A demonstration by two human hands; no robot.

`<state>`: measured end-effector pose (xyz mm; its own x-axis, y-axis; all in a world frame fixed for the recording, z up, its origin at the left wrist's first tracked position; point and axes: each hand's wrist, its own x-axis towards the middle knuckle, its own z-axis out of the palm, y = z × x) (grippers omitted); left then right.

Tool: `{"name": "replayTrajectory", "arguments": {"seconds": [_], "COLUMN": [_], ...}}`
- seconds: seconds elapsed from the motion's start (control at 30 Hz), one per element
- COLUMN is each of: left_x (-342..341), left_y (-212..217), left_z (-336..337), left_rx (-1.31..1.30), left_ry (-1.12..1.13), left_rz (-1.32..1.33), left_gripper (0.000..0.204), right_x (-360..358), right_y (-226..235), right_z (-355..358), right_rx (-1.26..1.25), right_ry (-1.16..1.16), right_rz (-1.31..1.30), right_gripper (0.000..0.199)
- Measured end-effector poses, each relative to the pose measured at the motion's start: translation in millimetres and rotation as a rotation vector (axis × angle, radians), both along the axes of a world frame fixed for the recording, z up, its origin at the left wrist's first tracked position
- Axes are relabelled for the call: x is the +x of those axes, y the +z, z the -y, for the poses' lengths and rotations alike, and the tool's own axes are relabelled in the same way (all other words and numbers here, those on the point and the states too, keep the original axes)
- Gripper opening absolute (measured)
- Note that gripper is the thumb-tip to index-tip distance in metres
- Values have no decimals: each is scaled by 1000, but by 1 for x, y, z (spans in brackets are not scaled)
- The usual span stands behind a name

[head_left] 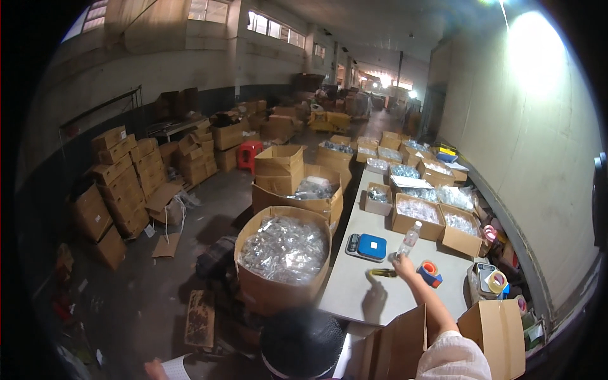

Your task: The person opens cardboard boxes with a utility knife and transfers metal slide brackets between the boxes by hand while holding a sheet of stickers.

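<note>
My right hand (403, 264) reaches over the white table (342, 294), its fingers closed around the lower part of a clear plastic bottle (412, 234) with a white cap. Just left of that hand lies a yellow-and-black handled tool (382, 272), its exact kind unclear. A blue-topped digital scale (368, 247) sits farther left, and a blue tape dispenser with an orange roll (430, 273) is close by on the right. At the lower left edge, my left hand (155, 368) is partly cut off, closed on the edge of a white sheet of paper (176, 367).
A large carton (250, 285) full of clear plastic pieces stands left of the table. Several open boxes (417, 221) line its far part. Open cartons (494, 329) flank my right arm. A round black mesh object (301, 342) is at the bottom. A red stool (249, 156) stands beyond.
</note>
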<state>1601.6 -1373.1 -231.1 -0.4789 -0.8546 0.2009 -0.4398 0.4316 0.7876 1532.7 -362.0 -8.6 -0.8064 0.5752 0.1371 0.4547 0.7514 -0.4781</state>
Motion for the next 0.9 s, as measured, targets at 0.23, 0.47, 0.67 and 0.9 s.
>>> {"name": "replayTrajectory", "arguments": {"seconds": [0.23,0.47,0.67,0.9], "left_x": [13,4,-68,-108], "left_y": [6,30,162,308], "left_z": [14,19,-88,-327], "left_rx": [-61,249,884,1007], "left_ry": [-28,-165,-435,-878], "left_rz": [213,1,-112,-35], "left_gripper": [30,32,44,32], "right_x": [75,200,299,320], "right_y": [64,88,132,89], "right_z": [31,66,197,274], "right_rx": [-390,-566,-907,-417], "right_ry": [130,13,298,338], "right_rz": [-80,-355,-186,-166], "right_gripper": [50,39,46,106]}}
